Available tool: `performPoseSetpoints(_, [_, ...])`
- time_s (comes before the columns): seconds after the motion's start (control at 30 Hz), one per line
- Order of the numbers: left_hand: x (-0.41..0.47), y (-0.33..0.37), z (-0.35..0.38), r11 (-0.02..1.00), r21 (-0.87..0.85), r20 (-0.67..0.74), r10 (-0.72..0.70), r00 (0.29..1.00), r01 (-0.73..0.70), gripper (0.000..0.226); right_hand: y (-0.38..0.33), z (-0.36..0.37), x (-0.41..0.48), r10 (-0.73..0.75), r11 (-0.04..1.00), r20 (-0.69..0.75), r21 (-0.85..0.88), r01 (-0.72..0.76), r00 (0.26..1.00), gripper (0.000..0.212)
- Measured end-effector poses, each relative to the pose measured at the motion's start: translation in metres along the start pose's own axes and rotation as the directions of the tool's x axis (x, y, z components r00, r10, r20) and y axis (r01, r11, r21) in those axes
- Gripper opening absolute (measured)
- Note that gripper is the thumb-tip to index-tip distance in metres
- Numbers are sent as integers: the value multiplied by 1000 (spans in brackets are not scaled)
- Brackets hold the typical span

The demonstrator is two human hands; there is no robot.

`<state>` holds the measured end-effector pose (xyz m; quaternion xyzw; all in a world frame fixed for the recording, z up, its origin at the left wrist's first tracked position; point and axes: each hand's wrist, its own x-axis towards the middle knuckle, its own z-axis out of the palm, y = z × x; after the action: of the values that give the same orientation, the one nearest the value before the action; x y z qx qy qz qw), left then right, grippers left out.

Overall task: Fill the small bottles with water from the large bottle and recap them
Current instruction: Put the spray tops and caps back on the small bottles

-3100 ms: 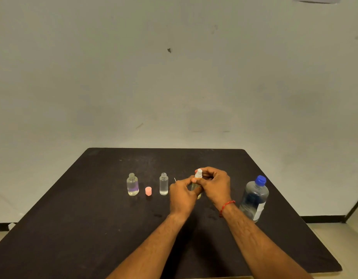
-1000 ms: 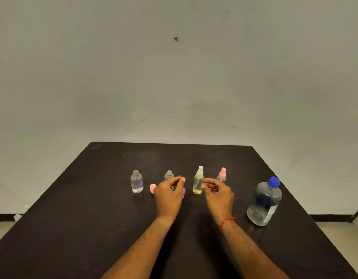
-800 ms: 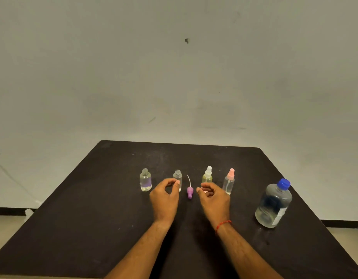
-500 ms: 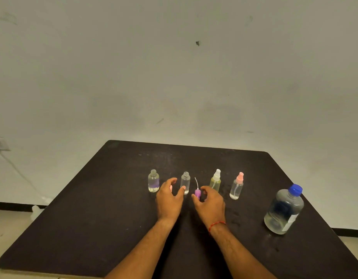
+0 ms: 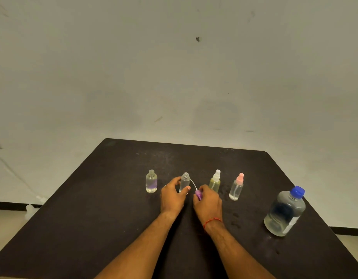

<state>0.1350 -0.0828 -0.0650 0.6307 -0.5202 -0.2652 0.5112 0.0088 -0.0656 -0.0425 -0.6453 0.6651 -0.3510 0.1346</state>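
The left hand [image 5: 172, 196] is curled round the lower body of an open small bottle [image 5: 185, 180] standing mid-desk, finger on one side, thumb on the other. Just to its right, the right hand [image 5: 208, 201] pinches a purple spray cap [image 5: 198, 194] between its fingertips. The cap's thin white dip tube [image 5: 192, 183] leans up and left toward the bottle's neck, though its tip doesn't look to be in the mouth yet.

From where I stand that little bottle looks like thin, clear plastic: light even with water in it, narrow at the base and easy to tip. I'd hold it low and lightly, as the left hand does, since squeezing could push water out of the open neck. The cap is small and best held by its collar, leaving the tube free. That tube looks whippy and will probably need guiding straight down the neck before the cap can be turned.

Further left stands another uncapped small bottle [image 5: 151, 181] with a purple tint low down. To the right are a yellowish bottle [image 5: 215, 182] with a white spray top and a pink-topped bottle [image 5: 236, 188], both closed. Nearer and far right on the dark desk [image 5: 113, 208] sits the large bottle [image 5: 284, 214], blue cap on, partly full. It is surely the heavy one, and its smooth sides might be slippery if wet.
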Motion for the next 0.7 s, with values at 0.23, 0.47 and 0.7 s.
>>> performPoseSetpoints(0.23, [-5,6,-4,999,21,14,38,999,-38,34,4,-25,0,-87,984,-119,145,104,989,17])
performPoseSetpoints(0.47, [-11,19,-16,997,-3,7,75,997,-75,29,-18,-78,9,-163,912,-303,317,261,939,24])
performPoseSetpoints(0.7, [-19,31,-20,993,-30,0,113,994,-113,30,-34,-110,19,-304,872,-264,309,379,915,26])
